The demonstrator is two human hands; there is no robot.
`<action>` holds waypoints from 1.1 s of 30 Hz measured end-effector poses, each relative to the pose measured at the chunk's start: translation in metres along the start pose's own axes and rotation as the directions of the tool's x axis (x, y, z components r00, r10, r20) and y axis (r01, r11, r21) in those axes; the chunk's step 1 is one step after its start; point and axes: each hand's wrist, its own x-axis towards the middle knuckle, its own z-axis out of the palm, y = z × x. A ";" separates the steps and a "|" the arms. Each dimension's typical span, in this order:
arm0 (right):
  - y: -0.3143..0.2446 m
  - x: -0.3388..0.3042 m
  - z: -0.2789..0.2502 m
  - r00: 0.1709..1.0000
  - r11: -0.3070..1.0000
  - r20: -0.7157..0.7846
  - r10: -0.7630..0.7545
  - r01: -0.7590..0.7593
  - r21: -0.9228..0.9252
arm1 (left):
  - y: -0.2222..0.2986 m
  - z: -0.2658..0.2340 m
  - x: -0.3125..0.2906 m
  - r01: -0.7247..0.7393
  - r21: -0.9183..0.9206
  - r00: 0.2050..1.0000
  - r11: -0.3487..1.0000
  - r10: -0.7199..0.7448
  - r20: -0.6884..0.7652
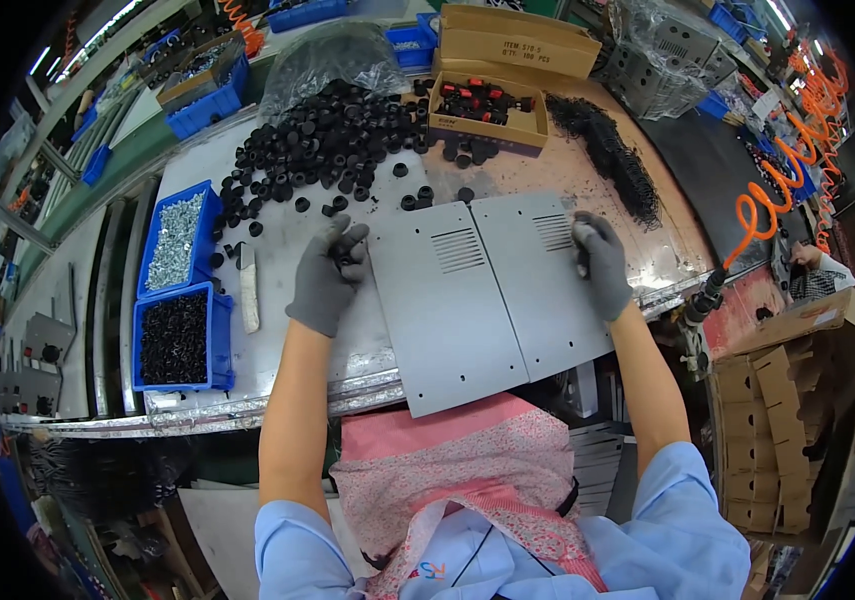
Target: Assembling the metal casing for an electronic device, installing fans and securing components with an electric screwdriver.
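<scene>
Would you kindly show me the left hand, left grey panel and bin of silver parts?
Left hand [325, 278], head view: middle of the glove.
Left grey panel [452, 315], head view: middle of its face.
Bin of silver parts [212, 222], head view: right wall.

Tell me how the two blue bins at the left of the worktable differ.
The far bin holds small silvery metal pieces; the near bin holds small black pieces. The far bin stands closer to the heap of black caps, the near bin closer to the person. Both are blue, open-topped and rectangular.
</scene>
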 end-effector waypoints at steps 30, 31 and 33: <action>-0.011 0.062 0.025 0.852 0.904 0.397 0.340 -0.412 0.111 | -0.066 0.090 0.030 -0.393 0.730 0.820 -0.558 0.147 0.553; -0.011 0.062 0.026 0.856 0.858 0.379 0.351 -0.456 0.236 | -0.066 0.091 0.031 -0.347 0.727 0.823 -0.592 0.179 0.539; -0.013 0.062 0.029 0.872 0.854 0.360 0.331 -0.439 0.279 | -0.068 0.094 0.031 -0.338 0.693 0.832 -0.636 0.142 0.537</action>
